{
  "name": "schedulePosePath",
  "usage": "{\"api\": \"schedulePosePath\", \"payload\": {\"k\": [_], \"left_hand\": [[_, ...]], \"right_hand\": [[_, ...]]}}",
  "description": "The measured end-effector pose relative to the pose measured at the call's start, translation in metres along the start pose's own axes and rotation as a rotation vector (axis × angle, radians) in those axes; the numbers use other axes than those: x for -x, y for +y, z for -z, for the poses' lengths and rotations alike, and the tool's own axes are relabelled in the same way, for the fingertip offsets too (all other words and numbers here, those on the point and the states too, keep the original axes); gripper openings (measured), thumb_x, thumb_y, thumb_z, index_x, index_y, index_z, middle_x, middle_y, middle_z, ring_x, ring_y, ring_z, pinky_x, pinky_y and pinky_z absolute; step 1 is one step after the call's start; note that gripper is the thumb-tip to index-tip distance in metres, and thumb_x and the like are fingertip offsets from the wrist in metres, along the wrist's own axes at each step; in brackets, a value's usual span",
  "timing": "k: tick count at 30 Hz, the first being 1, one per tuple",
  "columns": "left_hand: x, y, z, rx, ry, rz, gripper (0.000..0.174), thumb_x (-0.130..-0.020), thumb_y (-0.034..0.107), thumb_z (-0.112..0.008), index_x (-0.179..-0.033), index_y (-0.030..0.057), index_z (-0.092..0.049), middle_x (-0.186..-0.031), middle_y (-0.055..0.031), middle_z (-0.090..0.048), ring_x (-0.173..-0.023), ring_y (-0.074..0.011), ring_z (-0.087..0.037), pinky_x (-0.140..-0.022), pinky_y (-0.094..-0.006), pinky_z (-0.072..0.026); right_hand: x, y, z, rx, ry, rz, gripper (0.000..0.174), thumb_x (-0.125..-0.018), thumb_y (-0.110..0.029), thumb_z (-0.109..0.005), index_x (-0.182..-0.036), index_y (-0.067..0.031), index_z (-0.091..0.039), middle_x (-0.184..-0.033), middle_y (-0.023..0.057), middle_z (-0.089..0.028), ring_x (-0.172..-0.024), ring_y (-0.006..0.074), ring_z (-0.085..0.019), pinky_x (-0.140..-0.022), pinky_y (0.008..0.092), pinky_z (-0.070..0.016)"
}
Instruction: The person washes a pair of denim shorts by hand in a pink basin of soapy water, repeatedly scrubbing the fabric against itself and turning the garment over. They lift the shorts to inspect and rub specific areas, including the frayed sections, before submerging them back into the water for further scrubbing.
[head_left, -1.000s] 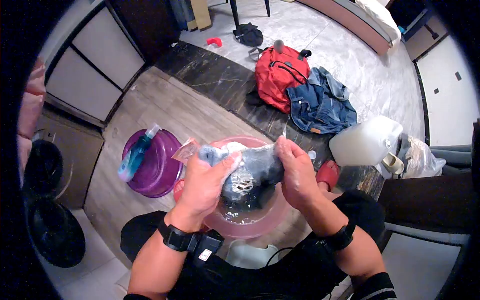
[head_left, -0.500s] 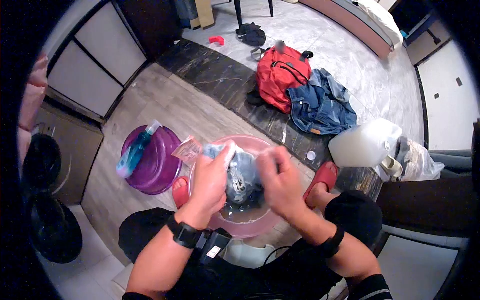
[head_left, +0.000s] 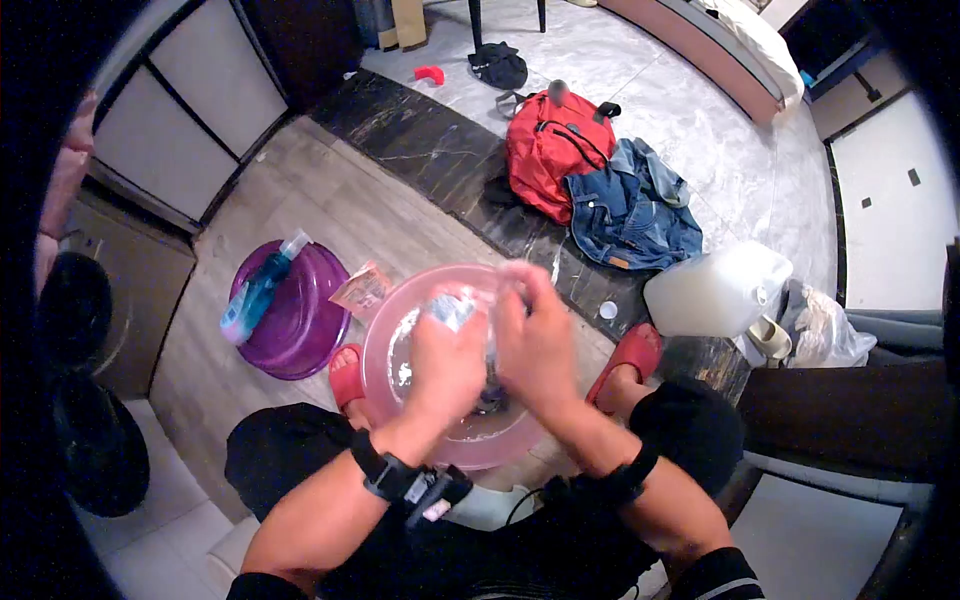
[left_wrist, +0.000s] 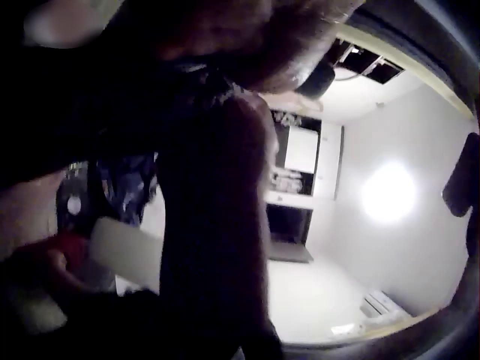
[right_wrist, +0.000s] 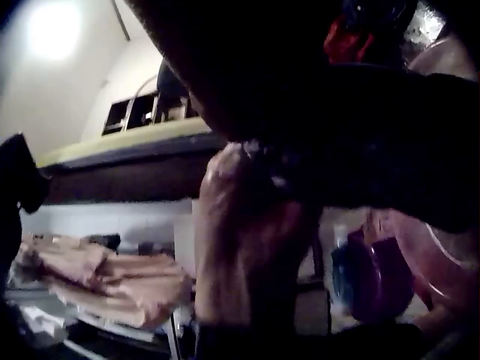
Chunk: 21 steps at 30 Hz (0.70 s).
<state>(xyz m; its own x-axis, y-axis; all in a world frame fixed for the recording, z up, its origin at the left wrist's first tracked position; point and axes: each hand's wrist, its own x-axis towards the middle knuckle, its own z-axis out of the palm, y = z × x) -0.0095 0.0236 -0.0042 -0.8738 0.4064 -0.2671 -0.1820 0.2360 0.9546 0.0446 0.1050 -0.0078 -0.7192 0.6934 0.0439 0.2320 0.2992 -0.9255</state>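
In the head view, a wet blue denim garment (head_left: 452, 310) with soapy foam on it is bunched over a pink basin (head_left: 375, 345). My left hand (head_left: 448, 365) grips the garment, its pale blue top showing above the knuckles. Close beside it, my right hand (head_left: 537, 350) is blurred, with its fingers curled round the garment's other side. Foamy water lies in the basin below, and much of the garment is hidden behind both hands. Dark wrist views show the hands close together, the right hand (right_wrist: 251, 225) wet with suds.
A blue bottle (head_left: 262, 290) lies across a purple basin (head_left: 335, 335) on the left. A printed packet (head_left: 362, 288) is at the pink basin's rim. Ahead are a red backpack (head_left: 555, 150) and a denim jacket (head_left: 635, 215); a white jug (head_left: 715, 290) stands at right. Red slippers (head_left: 640, 350) flank the basin.
The garment was stretched between both hands a second ago, its frayed white patch showing. Since then the hands have come together, bunching it, and the right hand has moved left.
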Motion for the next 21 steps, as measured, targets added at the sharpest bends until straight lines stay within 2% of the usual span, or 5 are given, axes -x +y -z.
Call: {"api": "schedulePosePath", "payload": {"k": [9,13,17,18,21], "left_hand": [[-0.016,-0.015,0.002,0.075,0.010,-0.111,0.017,-0.086,0.010,-0.056,-0.100,0.0012,-0.053,-0.087,-0.0131,-0.062,-0.080,-0.0189,-0.060,-0.071,-0.0327,-0.0479],[0.001,-0.011,-0.007,-0.009,-0.044,-0.091,0.017,-0.085,0.001,-0.056,-0.101,0.0023,-0.052,-0.088,-0.0067,-0.059,-0.078,-0.0122,-0.057,-0.067,-0.0260,-0.0475],[-0.020,-0.015,0.000,0.010,0.011,-0.133,0.016,-0.085,0.001,-0.056,-0.101,0.0028,-0.053,-0.086,-0.0054,-0.060,-0.078,-0.0116,-0.057,-0.068,-0.0262,-0.0474],[-0.017,-0.013,0.001,-0.078,-0.038,0.104,0.015,-0.086,0.002,-0.056,-0.100,0.0023,-0.054,-0.087,-0.0052,-0.060,-0.080,-0.0117,-0.057,-0.070,-0.0269,-0.0473],[0.012,-0.003,-0.008,-0.069,-0.053,-0.132,0.015,-0.086,0.002,-0.055,-0.101,0.0030,-0.054,-0.084,-0.0050,-0.060,-0.077,-0.0120,-0.057,-0.068,-0.0273,-0.0478]], "right_hand": [[0.017,-0.003,-0.001,-0.035,-0.037,0.044,0.019,-0.085,-0.008,-0.051,-0.102,-0.0012,-0.057,-0.088,0.0120,-0.060,-0.080,0.0173,-0.057,-0.072,0.0300,-0.0457],[-0.008,0.011,0.007,-0.023,-0.051,-0.166,0.021,-0.086,-0.004,-0.047,-0.105,-0.0012,-0.055,-0.096,0.0134,-0.060,-0.093,0.0219,-0.057,-0.082,0.0314,-0.0433],[0.022,-0.001,-0.001,0.012,-0.057,0.090,0.028,-0.091,-0.016,-0.047,-0.116,-0.0037,-0.051,-0.097,0.0231,-0.061,-0.090,0.0345,-0.061,-0.079,0.0402,-0.0470],[0.024,0.001,-0.002,0.023,-0.079,0.130,0.032,-0.091,-0.019,-0.046,-0.120,-0.0040,-0.050,-0.099,0.0239,-0.060,-0.089,0.0359,-0.061,-0.079,0.0407,-0.0473],[-0.005,0.009,0.011,0.030,0.005,-0.071,0.034,-0.090,-0.017,-0.046,-0.122,-0.0046,-0.049,-0.103,0.0234,-0.060,-0.095,0.0369,-0.059,-0.083,0.0396,-0.0462]]}}
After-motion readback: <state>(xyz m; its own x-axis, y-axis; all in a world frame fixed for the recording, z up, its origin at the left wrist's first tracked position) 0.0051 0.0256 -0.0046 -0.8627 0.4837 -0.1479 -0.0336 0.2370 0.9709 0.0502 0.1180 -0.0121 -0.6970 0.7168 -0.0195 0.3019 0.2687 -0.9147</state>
